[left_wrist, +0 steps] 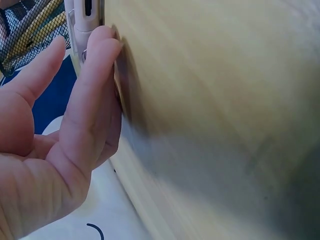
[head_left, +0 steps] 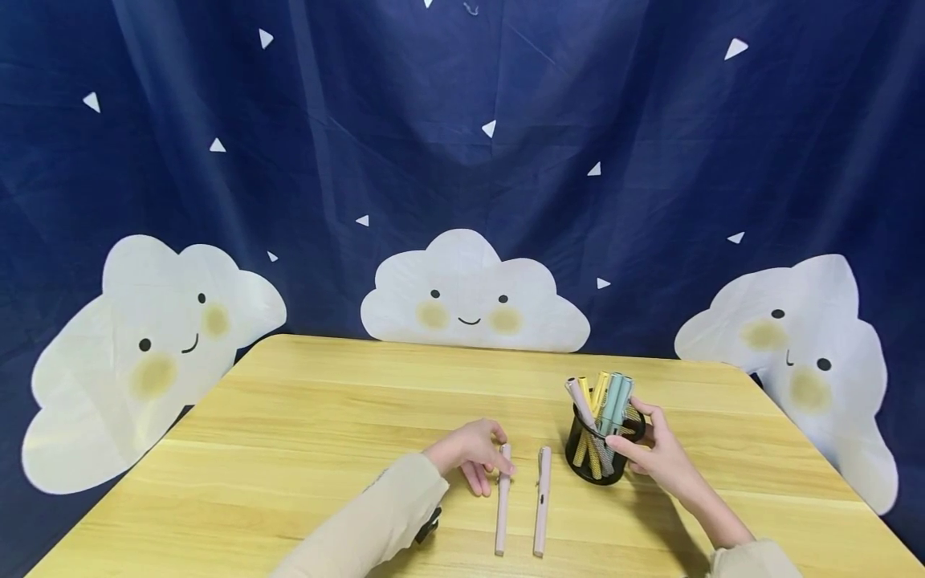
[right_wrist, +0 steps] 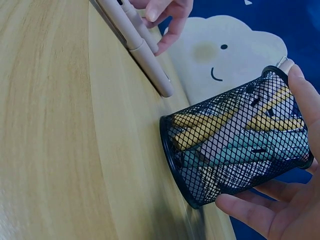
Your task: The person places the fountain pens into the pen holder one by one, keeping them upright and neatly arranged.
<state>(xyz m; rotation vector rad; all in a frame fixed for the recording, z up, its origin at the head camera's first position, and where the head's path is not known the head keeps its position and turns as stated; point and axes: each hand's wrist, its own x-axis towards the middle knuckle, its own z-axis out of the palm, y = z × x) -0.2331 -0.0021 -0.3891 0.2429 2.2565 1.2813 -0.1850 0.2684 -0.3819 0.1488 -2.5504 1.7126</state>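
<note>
Two pale pink pens lie side by side on the wooden table: a left pen (head_left: 502,514) and a right pen (head_left: 542,506). My left hand (head_left: 477,454) is at the far end of the left pen, thumb over it and the fingers beside it. In the left wrist view those fingers (left_wrist: 87,100) look fairly straight and the thumb stands apart from them. My right hand (head_left: 663,456) grips a black mesh pen holder (head_left: 580,449) around its upper right side. Pink, yellow and teal pens (head_left: 614,401) stand in the holder, which appears upright on the table.
The light wooden table (head_left: 303,417) carries the pens and the holder. Behind its far edge hangs a dark blue curtain (head_left: 405,160) with white triangles and smiling clouds. Below my left sleeve a small black item (head_left: 429,527) shows at the wrist.
</note>
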